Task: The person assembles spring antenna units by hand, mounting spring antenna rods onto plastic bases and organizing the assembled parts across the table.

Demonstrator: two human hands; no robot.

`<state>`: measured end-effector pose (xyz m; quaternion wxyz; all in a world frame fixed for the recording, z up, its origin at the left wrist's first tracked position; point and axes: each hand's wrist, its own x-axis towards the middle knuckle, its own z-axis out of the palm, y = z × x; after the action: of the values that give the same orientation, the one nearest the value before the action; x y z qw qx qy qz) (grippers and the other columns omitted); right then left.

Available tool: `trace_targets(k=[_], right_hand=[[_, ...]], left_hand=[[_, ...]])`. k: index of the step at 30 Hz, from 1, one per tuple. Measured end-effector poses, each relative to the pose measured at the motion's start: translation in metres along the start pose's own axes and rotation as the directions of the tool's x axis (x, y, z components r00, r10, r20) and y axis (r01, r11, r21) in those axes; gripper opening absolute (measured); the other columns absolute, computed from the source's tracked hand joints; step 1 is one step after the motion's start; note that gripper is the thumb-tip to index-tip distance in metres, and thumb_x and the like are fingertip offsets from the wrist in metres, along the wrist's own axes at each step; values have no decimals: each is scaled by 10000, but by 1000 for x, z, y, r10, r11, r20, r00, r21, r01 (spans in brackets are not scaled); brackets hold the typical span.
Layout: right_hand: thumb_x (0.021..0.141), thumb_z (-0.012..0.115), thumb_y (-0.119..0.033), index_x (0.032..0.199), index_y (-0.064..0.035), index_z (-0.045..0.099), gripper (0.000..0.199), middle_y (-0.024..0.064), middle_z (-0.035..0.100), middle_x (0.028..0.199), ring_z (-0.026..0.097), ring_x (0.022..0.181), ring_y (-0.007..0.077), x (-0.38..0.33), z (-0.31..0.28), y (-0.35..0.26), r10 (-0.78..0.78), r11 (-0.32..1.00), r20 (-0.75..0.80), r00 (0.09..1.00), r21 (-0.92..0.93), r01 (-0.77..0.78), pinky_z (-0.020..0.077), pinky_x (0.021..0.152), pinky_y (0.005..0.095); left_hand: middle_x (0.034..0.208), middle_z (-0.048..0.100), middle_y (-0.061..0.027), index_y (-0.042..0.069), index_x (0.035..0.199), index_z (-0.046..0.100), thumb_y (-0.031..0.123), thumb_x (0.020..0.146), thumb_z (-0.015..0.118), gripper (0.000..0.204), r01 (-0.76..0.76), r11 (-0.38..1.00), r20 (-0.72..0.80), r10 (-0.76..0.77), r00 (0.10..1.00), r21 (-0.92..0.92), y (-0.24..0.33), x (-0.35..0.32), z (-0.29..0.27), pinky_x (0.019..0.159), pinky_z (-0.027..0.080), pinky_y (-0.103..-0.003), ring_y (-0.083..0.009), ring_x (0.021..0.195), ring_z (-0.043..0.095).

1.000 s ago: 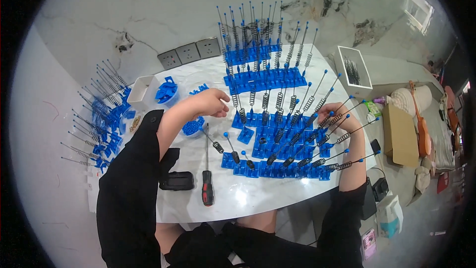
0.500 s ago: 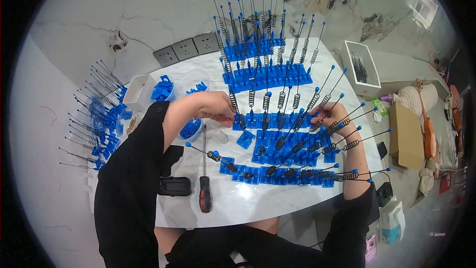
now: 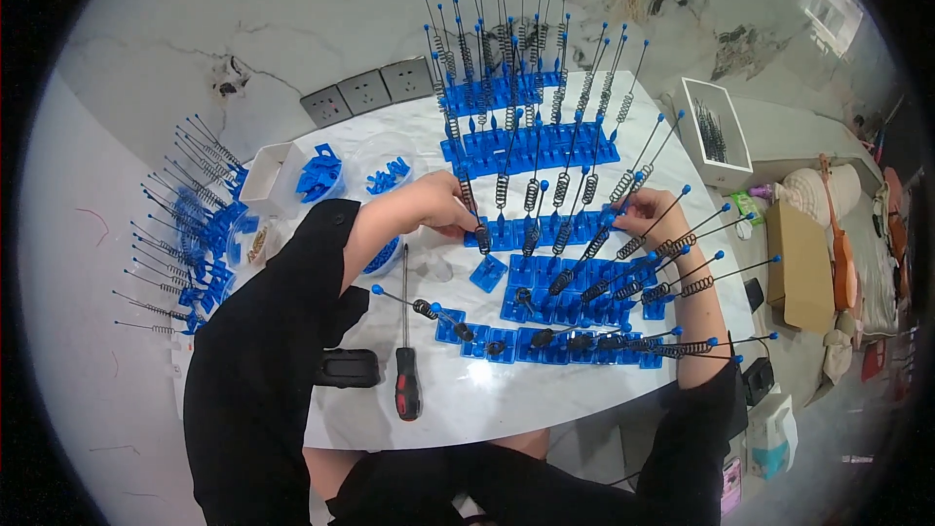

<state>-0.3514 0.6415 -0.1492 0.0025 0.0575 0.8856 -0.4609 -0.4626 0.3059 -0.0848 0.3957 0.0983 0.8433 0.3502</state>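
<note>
Row of blue bases, lying on the white marbled desk between a person's two bare hands. Its long axis runs left to right across the person's front, the right end set slightly farther from the body. Thin black rods with coiled springs and blue ball tips rise from it.

The left hand is at the row's left end, fingers drawn narrow, the tips touching or just beside the end piece. The right hand is curled at the opposite end, partly behind springs. Neither is clearly nearer: the row spans the gap between them. Whether either has a firm grip, I cannot tell.

Toward the body from the row, a single blue base lies turned at an angle, just beside a wider blue block of similar pieces. Beyond the hands, a longer double row runs roughly parallel. A screwdriver lies nearer the body, left of the blocks, its shaft pointing away from the person.
</note>
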Motion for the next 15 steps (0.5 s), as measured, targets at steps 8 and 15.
trace_targets(k=[8,15], right_hand=[[683,827,-100,916,-37,737,258,59,606,781,579,675,117,32,11,0,-139,990,-83,987,15,141,486,639,257],[633,854,-95,957,-77,737,345,11,564,806,546,687,94,20,4,17,-157,970,-40,987,179,162,482,659,234]], left_hand=[[804,679,-110,-58,810,638,93,719,821,254,-14,999,-132,8,991,-46,0,0,-6,601,596,-288,-176,681,689],[854,684,-63,7,1041,639,119,739,799,360,-1,1000,-37,2,999,9,4,-8,-3,686,560,-230,-138,773,689]])
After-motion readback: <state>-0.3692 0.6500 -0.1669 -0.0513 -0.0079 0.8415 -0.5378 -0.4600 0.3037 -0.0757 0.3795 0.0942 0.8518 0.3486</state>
